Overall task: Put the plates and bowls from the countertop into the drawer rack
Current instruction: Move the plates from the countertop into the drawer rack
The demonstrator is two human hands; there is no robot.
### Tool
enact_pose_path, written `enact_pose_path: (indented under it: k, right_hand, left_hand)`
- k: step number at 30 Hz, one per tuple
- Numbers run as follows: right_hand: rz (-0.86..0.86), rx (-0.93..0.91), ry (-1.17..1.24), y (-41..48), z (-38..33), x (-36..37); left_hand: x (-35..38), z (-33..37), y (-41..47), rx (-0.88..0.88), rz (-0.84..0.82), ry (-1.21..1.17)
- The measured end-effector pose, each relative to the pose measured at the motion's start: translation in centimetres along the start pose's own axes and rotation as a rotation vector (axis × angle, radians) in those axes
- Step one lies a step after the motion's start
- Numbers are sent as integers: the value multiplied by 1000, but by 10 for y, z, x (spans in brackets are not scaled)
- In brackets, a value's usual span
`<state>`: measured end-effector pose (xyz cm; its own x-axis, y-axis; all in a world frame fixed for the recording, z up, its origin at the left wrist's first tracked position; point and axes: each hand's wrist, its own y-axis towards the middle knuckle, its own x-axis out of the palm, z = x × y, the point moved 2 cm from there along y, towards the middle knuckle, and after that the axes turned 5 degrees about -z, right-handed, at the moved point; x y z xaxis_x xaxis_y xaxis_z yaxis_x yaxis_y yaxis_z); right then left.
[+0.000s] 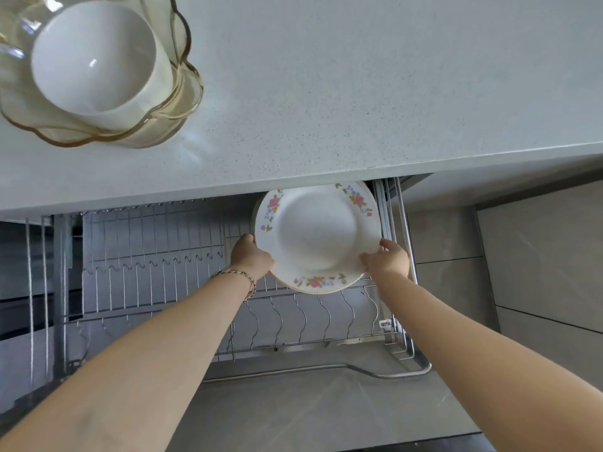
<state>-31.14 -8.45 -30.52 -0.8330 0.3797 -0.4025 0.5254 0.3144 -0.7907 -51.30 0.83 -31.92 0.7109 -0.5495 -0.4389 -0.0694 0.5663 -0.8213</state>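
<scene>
The left grip (253,257) and the right grip (386,259) each curl round opposite edges of a stack of flowered plates (316,236), holding it over the right end of the wire rack (146,272). Beyond the rack's left end, on the tabletop (359,93), a white bowl (94,60) sits inside a scalloped glass bowl (187,89). A bracelet (239,275) circles the left wrist

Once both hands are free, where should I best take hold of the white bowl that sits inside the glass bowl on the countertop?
Take the white bowl by its rim, coming straight down from above, probably thumb inside and fingers outside. It stands upright, mouth up, and the scalloped glass bowl surrounds its lower wall, so a side approach would likely meet glass first.
</scene>
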Motion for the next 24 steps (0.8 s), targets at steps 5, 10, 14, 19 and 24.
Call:
enact_pose_path:
  k: [5, 10, 14, 19, 24]
  right_hand:
    - [16, -87, -140, 8, -2, 2]
    - [-2, -190, -306, 14, -2, 1]
    - [16, -182, -415, 13, 0, 2]
    - [-78, -133, -327, 11, -4, 10]
    - [-121, -125, -425, 12, 2, 7]
  left_hand:
    - [6, -1, 4, 63, 76, 107]
    - [2, 1, 9, 206, 70, 173]
    - [10, -3, -1, 140, -11, -110]
    - [27, 8, -14, -83, -179, -623]
    - [25, 2, -5, -133, -224, -693]
